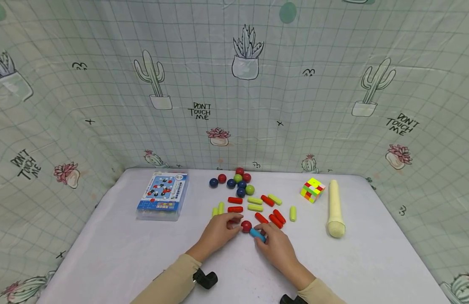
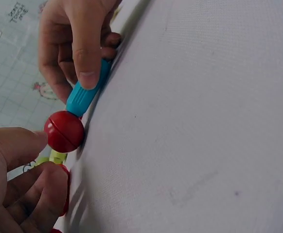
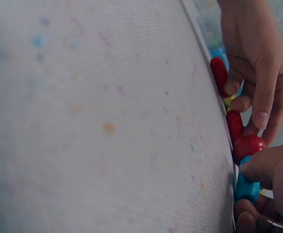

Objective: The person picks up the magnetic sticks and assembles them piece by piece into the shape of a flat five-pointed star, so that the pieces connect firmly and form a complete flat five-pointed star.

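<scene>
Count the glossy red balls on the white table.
4: front ball beside the light-blue plastic rod; left ball, back ball and right ball grouped farther back. Others may be hidden.

The white tabletop point(image 1: 116, 253), faintly marked with coloured specks point(image 3: 109, 127), carries a plastic box point(image 1: 162, 195) on the left, clustered balls point(image 1: 231, 183) at the back, red sticks point(image 1: 235, 200) and yellow-green sticks point(image 1: 255, 207) nearer, a red ball point(image 1: 246, 226), then a puzzle cube point(image 1: 312, 190) and pale yellow microphone point(image 1: 335, 207) on the right.
</scene>
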`<state>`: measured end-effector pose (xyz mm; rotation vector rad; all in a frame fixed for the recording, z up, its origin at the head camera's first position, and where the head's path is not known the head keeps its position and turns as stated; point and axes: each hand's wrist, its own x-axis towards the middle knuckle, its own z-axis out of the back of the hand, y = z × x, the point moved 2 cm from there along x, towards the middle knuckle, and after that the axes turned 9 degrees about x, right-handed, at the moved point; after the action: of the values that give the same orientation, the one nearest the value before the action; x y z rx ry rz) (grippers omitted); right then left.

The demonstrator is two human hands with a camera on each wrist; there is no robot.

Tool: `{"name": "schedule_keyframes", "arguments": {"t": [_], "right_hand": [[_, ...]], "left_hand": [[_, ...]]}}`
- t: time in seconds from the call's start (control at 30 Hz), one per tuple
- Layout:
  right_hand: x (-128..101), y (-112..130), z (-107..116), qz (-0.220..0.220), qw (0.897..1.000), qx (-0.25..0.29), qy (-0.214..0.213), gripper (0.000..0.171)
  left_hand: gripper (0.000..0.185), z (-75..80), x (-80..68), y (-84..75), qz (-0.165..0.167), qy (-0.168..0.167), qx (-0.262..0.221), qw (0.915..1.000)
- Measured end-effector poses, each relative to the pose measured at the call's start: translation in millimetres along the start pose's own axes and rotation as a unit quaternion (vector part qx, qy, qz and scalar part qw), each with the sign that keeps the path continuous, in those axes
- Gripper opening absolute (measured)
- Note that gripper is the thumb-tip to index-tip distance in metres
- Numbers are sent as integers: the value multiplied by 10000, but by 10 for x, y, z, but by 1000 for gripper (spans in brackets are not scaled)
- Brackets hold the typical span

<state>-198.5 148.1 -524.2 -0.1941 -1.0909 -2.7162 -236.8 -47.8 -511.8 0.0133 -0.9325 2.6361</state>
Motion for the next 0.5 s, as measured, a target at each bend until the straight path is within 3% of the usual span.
{"name": "schedule_keyframes", "arguments": {"t": [0.17,0.33,0.5], "right_hand": [[7,-12,6,-34,10000,25,-30,23],[11,-30,4,-86,9999,78,-51,24],[16,-41,1,-139,9998,124,-44,24]], "left_hand": [[28,59,6,13,74,-287,293,9991],[31,68,21,22,209,-512,958,9939],[35,66,19,16,248,-538,1498,9869]]}}
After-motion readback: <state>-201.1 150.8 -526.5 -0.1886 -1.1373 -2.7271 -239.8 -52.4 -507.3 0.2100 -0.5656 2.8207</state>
